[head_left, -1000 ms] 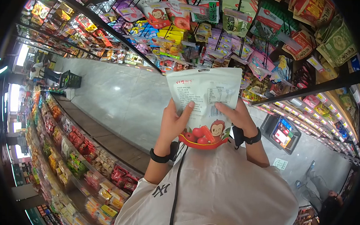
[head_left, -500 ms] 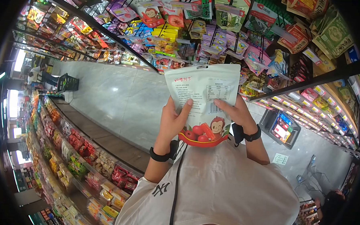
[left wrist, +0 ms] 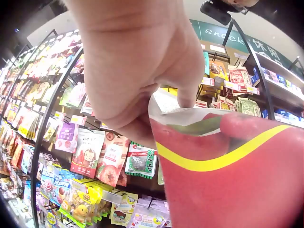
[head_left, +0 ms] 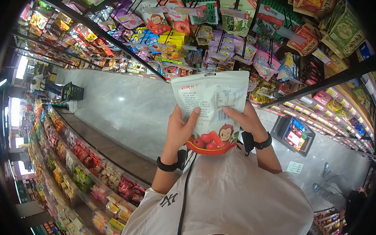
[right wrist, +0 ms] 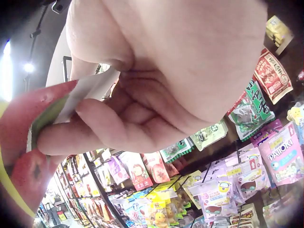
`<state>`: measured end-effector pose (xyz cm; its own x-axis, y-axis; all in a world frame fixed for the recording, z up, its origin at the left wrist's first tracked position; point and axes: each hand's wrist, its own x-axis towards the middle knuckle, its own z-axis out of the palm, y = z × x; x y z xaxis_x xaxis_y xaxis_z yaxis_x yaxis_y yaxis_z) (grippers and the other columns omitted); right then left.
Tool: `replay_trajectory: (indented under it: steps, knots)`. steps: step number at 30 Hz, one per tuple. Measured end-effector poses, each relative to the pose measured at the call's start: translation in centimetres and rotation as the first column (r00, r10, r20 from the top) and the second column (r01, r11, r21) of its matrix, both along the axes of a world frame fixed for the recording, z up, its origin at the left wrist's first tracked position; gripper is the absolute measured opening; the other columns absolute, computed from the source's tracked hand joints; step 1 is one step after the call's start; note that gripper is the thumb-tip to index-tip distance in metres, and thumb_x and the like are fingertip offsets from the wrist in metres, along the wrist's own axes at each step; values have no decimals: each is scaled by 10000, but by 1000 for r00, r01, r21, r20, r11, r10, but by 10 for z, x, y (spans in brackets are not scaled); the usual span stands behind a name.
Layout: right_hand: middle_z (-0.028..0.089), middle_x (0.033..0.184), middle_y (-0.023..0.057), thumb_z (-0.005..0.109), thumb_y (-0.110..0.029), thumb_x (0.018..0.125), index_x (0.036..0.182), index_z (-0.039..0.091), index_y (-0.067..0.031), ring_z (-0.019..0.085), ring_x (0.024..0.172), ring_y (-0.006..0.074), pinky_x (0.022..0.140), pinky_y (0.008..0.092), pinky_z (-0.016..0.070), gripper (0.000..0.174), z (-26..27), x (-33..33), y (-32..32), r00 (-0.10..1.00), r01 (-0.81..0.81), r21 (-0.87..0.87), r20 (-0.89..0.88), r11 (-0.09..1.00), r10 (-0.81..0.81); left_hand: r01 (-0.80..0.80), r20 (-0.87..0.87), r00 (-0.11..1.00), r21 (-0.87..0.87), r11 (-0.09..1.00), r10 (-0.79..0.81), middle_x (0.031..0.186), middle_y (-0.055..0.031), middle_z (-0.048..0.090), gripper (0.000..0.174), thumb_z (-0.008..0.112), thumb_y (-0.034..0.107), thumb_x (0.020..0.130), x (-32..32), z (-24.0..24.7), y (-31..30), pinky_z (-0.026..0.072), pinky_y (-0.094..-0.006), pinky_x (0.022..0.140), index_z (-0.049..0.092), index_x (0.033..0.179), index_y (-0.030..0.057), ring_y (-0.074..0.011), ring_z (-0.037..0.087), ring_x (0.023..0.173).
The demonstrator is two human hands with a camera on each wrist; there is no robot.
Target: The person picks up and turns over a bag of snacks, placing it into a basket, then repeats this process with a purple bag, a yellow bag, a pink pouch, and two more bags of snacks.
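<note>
In the head view I hold a pale snack pouch (head_left: pixel 208 91) upright in front of my chest. Its back carries printed text, a nutrition table and a barcode, with red fruit and a cartoon monkey above a red bottom. My left hand (head_left: pixel 181 127) grips one side edge, thumb across the printed face. On the opposite edge my right hand (head_left: pixel 250 121) does the same, its thumb beside the barcode. Both wrist views show fingers curled behind the pouch; its red base with a yellow stripe (left wrist: pixel 204 164) fills much of the left wrist view.
Hanging snack bags (head_left: pixel 220 45) fill the rack ahead. A shelf of packaged snacks (head_left: pixel 80 171) runs along the left. On the floor at right stands a shopping basket (head_left: pixel 294 137) with items in it; another person (head_left: pixel 340 193) is beyond it. A dark basket (head_left: pixel 72 91) is far left.
Both hands keep their grip on the pouch, which stays nearly in place. The head view has shifted slightly, and the person at lower right has changed posture a little.
</note>
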<state>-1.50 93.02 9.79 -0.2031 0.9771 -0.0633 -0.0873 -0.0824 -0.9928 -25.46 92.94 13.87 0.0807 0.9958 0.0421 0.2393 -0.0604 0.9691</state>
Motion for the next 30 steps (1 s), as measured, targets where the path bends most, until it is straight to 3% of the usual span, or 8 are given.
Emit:
replay_trajectory:
  steps: [21,30]
  knots:
    - [725,1194,104,724,-210,968,1297,632,20,666,1059,159,912,326,533,412,-1,2,-9,1000,4,-8,-7,1000,-4,22,9,1000,-6,1000,-22,1084,-164,758,336,678,192,1008,0,-2,-10,566,-335,835,602,1234,-44,-193,728,967]
    - [725,1205,108,727,-211,965,1303,632,23,672,1059,165,922,333,533,421,-12,4,-12,1000,-4,-2,-11,1000,4,6,-67,998,15,1000,-5,1095,-166,760,378,698,187,993,0,4,-13,567,-338,840,588,1274,-40,-200,735,975]
